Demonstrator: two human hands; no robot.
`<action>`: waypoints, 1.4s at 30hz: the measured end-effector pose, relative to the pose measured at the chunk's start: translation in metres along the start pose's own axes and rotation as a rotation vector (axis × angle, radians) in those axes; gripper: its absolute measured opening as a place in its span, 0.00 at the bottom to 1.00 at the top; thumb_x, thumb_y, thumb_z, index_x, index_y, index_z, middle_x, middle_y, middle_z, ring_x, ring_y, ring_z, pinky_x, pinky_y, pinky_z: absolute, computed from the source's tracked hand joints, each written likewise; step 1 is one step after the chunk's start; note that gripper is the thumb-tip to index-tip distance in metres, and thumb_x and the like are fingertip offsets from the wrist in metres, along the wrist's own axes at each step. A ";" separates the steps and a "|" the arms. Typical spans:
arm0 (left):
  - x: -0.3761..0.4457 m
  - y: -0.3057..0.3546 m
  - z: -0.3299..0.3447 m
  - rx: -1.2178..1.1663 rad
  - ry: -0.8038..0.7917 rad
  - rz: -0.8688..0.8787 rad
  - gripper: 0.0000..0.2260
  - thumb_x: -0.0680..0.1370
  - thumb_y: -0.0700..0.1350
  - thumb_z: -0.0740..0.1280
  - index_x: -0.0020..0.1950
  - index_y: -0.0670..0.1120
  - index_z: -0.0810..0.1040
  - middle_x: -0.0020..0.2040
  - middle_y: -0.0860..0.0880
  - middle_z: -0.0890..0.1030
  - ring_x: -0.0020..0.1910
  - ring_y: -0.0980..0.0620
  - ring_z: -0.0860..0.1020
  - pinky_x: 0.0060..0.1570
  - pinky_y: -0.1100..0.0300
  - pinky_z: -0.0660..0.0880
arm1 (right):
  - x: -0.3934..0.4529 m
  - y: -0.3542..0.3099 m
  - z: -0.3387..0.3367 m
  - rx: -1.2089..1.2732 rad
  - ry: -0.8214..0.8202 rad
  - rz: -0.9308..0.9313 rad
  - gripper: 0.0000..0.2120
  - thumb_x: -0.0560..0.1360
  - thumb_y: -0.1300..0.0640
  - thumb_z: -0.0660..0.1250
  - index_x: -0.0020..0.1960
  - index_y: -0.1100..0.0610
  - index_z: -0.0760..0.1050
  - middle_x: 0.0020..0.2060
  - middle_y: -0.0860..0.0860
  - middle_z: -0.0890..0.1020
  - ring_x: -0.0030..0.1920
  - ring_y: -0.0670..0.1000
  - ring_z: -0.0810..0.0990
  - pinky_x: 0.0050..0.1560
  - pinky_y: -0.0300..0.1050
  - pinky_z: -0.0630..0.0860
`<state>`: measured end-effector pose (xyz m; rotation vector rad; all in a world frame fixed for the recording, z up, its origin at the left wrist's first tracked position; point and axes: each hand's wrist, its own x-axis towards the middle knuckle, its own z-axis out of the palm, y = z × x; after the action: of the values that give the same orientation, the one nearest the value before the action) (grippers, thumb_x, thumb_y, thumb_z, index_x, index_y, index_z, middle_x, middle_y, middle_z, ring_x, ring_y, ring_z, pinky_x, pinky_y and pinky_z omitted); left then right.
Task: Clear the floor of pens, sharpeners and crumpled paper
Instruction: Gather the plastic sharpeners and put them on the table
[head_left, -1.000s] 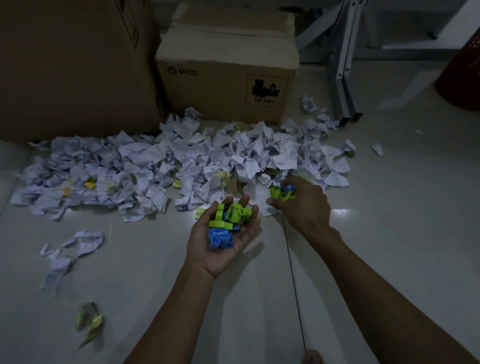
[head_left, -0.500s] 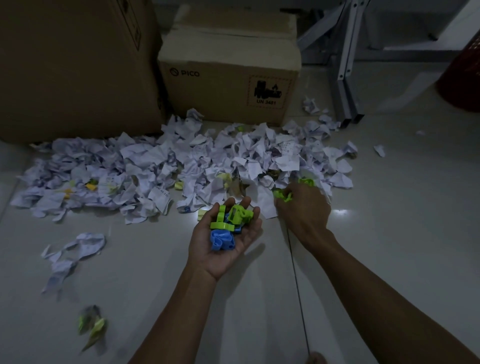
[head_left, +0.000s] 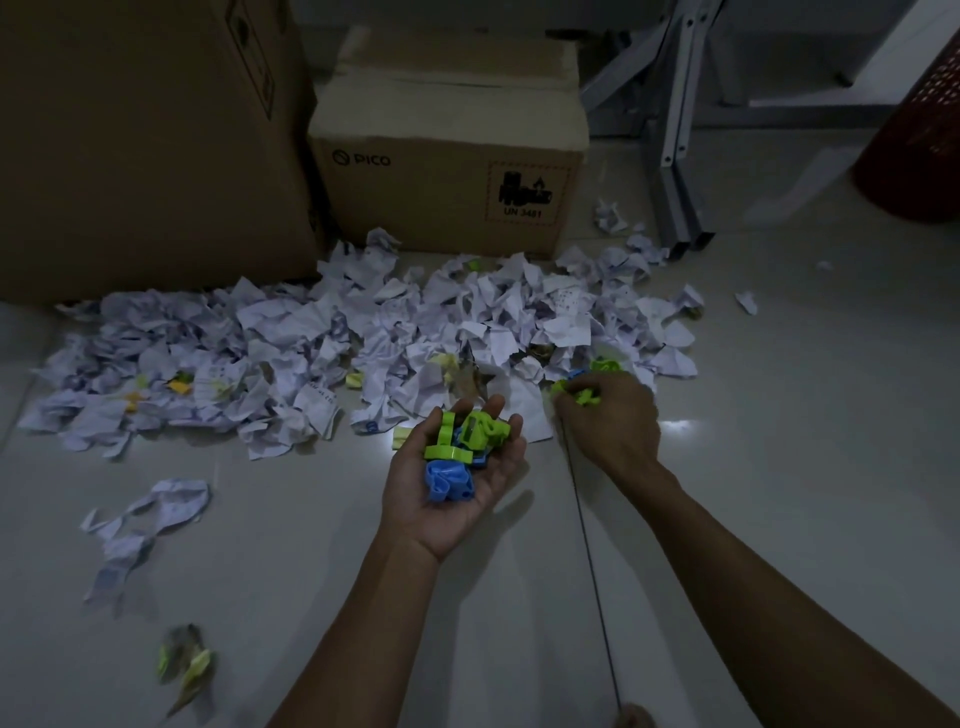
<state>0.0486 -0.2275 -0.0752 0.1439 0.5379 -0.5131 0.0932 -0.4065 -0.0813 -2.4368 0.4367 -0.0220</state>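
My left hand (head_left: 451, 483) lies palm up over the floor, cupping several green and blue plastic sharpeners (head_left: 457, 447). My right hand (head_left: 610, 415) is palm down at the near edge of the crumpled paper pile (head_left: 322, 343), its fingers curled round green sharpeners (head_left: 579, 392). Another green and blue sharpener (head_left: 597, 367) lies in the paper just beyond its fingers. Small yellow and green bits (head_left: 179, 385) show among the white sheets. No pen is plainly visible.
A large cardboard box (head_left: 145, 140) and a smaller PICO box (head_left: 447, 171) stand behind the pile. Grey metal legs (head_left: 675, 156) rise at the back right beside a red basket (head_left: 919, 140). Loose paper (head_left: 150, 514) and a green wrapper (head_left: 187, 665) lie at the near left.
My right hand moved from beside my left hand into the paper edge and picked at green sharpeners there. My left hand stayed cupped with its load.
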 end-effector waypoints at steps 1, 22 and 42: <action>0.000 0.000 0.001 -0.005 -0.003 0.003 0.15 0.78 0.48 0.62 0.50 0.39 0.82 0.62 0.38 0.79 0.58 0.34 0.77 0.57 0.38 0.73 | 0.002 -0.002 -0.003 0.160 -0.007 0.047 0.06 0.71 0.51 0.72 0.47 0.52 0.85 0.39 0.49 0.82 0.40 0.49 0.79 0.41 0.39 0.70; 0.044 0.011 0.166 0.227 -0.026 -0.129 0.19 0.79 0.53 0.57 0.54 0.42 0.81 0.54 0.45 0.83 0.50 0.43 0.83 0.23 0.68 0.71 | 0.050 -0.067 -0.127 1.576 -0.387 0.538 0.07 0.70 0.50 0.68 0.43 0.53 0.72 0.31 0.46 0.73 0.23 0.44 0.66 0.19 0.34 0.53; -0.131 -0.077 0.602 0.405 -0.029 -0.366 0.11 0.66 0.47 0.76 0.45 0.44 0.84 0.53 0.46 0.83 0.52 0.43 0.82 0.20 0.65 0.70 | 0.018 -0.270 -0.542 1.901 -0.187 0.647 0.07 0.76 0.50 0.64 0.46 0.54 0.72 0.33 0.47 0.71 0.24 0.44 0.67 0.17 0.35 0.57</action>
<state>0.1865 -0.3958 0.5065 0.4276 0.4274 -0.9782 0.1252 -0.5425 0.5082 -0.3907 0.6327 0.0500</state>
